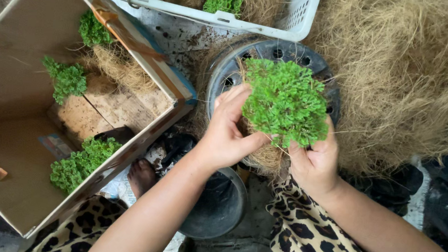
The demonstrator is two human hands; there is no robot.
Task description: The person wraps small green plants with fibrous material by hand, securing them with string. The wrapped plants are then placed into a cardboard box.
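Both my hands hold one small bushy green plant (285, 100) whose root ball is wrapped in brown fibre (267, 157). My left hand (229, 130) cups the left side of the bundle, fingers pointing up. On the right and underneath, my right hand (314, 162) grips the fibre. The plant hangs over a round grey perforated tray (288, 53).
An open cardboard box (18, 99) on the left holds several similar fibre-wrapped green plants (68, 79). A white plastic basket (296, 19) at the top holds more. A big heap of brown fibre (409, 76) lies on the right. A black pot (220, 203) and my bare foot (141, 175) are below.
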